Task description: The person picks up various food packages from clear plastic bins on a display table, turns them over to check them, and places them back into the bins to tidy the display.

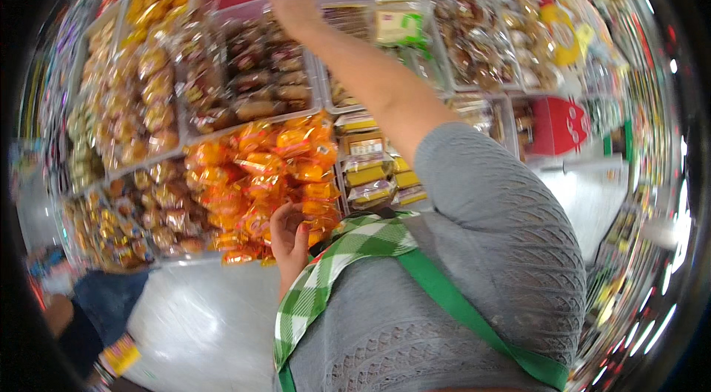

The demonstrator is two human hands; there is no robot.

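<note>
My right hand, blurred, reaches to the far side of a clear plastic bin of brown wrapped pastries. Its fingers are bent down near the bin's back rim, and whether they grip anything is hidden. Lower down, my left hand is beside a heap of orange-wrapped packets, close to my body. Its fingers are loosely curled, with a gap between thumb and forefinger and nothing visible in it. My right forearm crosses over a bin with flat packaged goods and a green-and-white packet.
Wrapped round buns fill a bin at left. Yellow-labelled packets lie right of the orange ones. Brown packaged goods and a red heart-shaped sign are further right. Another person's dark clothing shows at lower left.
</note>
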